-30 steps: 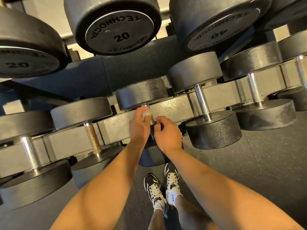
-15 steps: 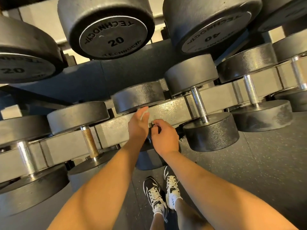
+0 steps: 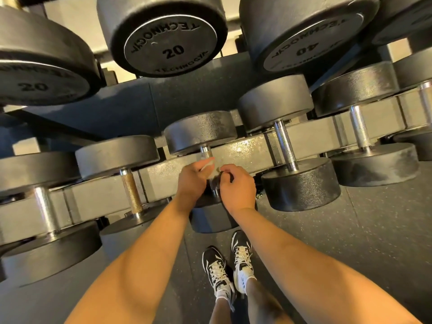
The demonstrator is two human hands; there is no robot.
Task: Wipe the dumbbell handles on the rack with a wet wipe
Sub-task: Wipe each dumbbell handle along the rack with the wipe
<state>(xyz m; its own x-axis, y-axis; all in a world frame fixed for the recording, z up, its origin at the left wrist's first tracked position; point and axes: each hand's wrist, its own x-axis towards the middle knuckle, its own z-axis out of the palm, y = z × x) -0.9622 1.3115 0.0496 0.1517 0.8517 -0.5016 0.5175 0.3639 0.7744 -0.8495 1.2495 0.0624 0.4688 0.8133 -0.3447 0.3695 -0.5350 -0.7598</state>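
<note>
A black dumbbell lies on the rack's lower rail, its steel handle showing only near the far head. My left hand is on the handle's left side and pinches a pale wet wipe between thumb and fingers. Against the handle's right side, my right hand has its fingers curled around the bar. Both hands hide most of the handle and the near head's top.
More dumbbells sit along the lower rail on both sides; one at the left has a rusty handle. Big heads marked 20 and 40 hang overhead on the upper shelf. My shoes stand on dark speckled floor.
My hands have slid a little down the handle toward me, baring steel near the far head. The wipe stays in my left hand.
</note>
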